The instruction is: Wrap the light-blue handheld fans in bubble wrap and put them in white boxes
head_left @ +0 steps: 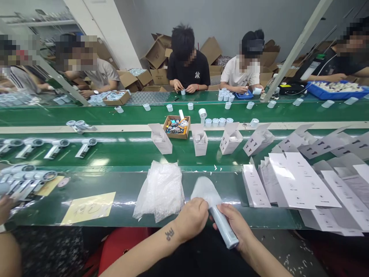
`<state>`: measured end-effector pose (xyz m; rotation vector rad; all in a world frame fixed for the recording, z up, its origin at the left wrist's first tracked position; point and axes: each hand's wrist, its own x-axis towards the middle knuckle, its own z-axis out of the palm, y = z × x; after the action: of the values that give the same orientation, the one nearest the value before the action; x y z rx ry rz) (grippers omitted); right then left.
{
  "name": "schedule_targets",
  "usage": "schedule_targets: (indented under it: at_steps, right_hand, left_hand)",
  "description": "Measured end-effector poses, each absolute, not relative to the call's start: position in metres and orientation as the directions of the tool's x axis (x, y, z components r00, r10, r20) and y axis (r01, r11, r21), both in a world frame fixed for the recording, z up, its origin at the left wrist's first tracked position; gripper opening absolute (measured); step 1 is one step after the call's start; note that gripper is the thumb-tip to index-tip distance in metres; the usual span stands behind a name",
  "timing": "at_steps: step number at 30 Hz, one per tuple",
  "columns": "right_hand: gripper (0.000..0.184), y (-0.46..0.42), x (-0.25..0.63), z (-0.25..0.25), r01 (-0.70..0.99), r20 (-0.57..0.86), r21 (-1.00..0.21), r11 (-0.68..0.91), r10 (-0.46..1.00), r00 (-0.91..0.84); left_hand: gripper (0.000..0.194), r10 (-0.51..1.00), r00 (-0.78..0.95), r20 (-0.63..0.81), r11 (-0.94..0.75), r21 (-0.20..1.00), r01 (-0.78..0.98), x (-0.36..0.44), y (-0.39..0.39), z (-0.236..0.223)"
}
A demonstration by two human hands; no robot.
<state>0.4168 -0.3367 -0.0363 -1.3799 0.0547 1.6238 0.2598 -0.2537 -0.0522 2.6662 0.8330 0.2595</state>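
Observation:
Above the front edge of the bench, a pale blue hair dryer [224, 227] is tilted, its handle pointing down to the right. A translucent bubble bag [205, 188] covers its head. My right hand [235, 223] is closed around the handle. My left hand [194, 217] is closed on the bag's edge, where head and handle meet; its fingertips are partly hidden. Left of my hands lies a stack of flat bubble bags [161, 188]. Several white printed cartons [298, 181] stand to the right on the bench.
Open white boxes [200, 142] stand along the green conveyor [121, 150], with unwrapped hair dryers [86, 146] at left. A small cardboard tray [176, 129] holds mixed parts. Yellow paper [89, 207] lies on the bench. Several co-workers sit opposite; another person's hand [5, 207] is at far left.

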Motion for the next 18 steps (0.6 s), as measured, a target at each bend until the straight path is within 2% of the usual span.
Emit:
schedule_targets:
  at_steps: [2,3,6,8,10,13,15,18]
  right_hand:
    - [0.038,-0.337,0.416,-0.037,-0.678,-0.796,-0.497,-0.542,0.595,0.108]
    - [0.04,-0.337,0.415,-0.038,-0.684,-0.802,-0.489,-0.541,0.587,0.109]
    - [0.046,-0.34,0.413,-0.042,-0.68,-0.798,-0.504,-0.532,0.588,0.132]
    - [0.046,-0.341,0.412,-0.047,-0.65,-0.776,-0.543,-0.533,0.614,0.144]
    - [0.045,-0.339,0.412,-0.052,-0.602,-0.758,-0.58,-0.549,0.635,0.15]
    - [0.044,-0.334,0.416,-0.055,-0.435,-0.73,-0.661,-0.611,0.658,0.185]
    - [0.044,-0.333,0.424,-0.047,-0.307,-0.695,-0.716,-0.628,0.683,0.224]
    - [0.04,-0.339,0.442,-0.018,0.053,-0.51,-0.842,-0.537,0.825,0.244]
  left_hand:
    - [0.017,0.549,0.834,0.059,-0.762,0.445,0.47,0.254,-0.258,-0.054]
    - [0.015,0.584,0.812,0.017,-0.71,0.494,0.501,0.252,-0.258,-0.055]
    - [0.014,0.694,0.693,-0.194,-0.435,0.654,0.619,0.253,-0.26,-0.053]
    - [0.01,0.648,0.703,-0.292,-0.283,0.765,0.578,0.26,-0.26,-0.046]
    - [0.007,0.625,0.713,-0.319,-0.151,0.847,0.511,0.268,-0.258,-0.037]
    - [0.006,0.686,0.645,-0.336,-0.018,0.879,0.477,0.277,-0.248,-0.024]
    - [0.01,0.686,0.633,-0.358,0.012,0.876,0.482,0.278,-0.242,-0.018]
    - [0.009,0.663,0.573,-0.482,0.145,0.833,0.534,0.274,-0.235,-0.009]
